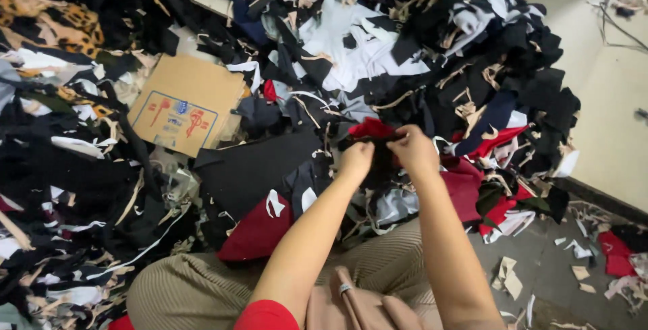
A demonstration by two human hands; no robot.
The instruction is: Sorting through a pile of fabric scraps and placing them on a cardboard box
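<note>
Your left hand (356, 158) and right hand (413, 149) | both pinch one red-and-black fabric scrap (372, 134) | above scrap heap (432, 53).

A small red fabric scrap (370, 129) sat bunched and crumpled, its upper edge puffed up in soft folds. Joined beneath it hung a black fabric piece (383, 162), dangling limp and narrow. Both were lifted slightly above the heap rather than lying flat. They were to the right of the flattened cardboard box (187, 102), well apart from it and a little lower in the view.
</note>
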